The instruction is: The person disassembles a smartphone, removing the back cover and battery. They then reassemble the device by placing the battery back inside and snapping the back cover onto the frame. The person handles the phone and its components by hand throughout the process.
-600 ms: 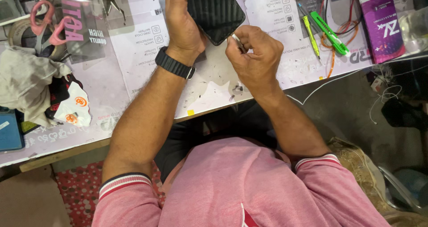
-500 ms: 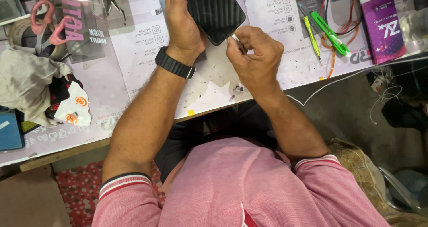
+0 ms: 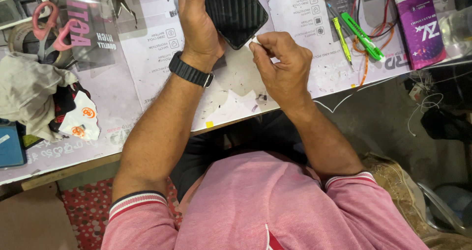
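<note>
My left hand point(image 3: 199, 26) grips the black phone point(image 3: 235, 10) at top centre, steadying it, while my right hand point(image 3: 280, 63) pinches a small white piece point(image 3: 256, 41) (hard to identify) against its corner.

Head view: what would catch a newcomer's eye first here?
The left hand holds a dark ribbed phone at top centre, above the bench. The right hand pinches a small white piece at the phone's lower corner. Pink-handled scissors lie far left, a green cutter right.
</note>
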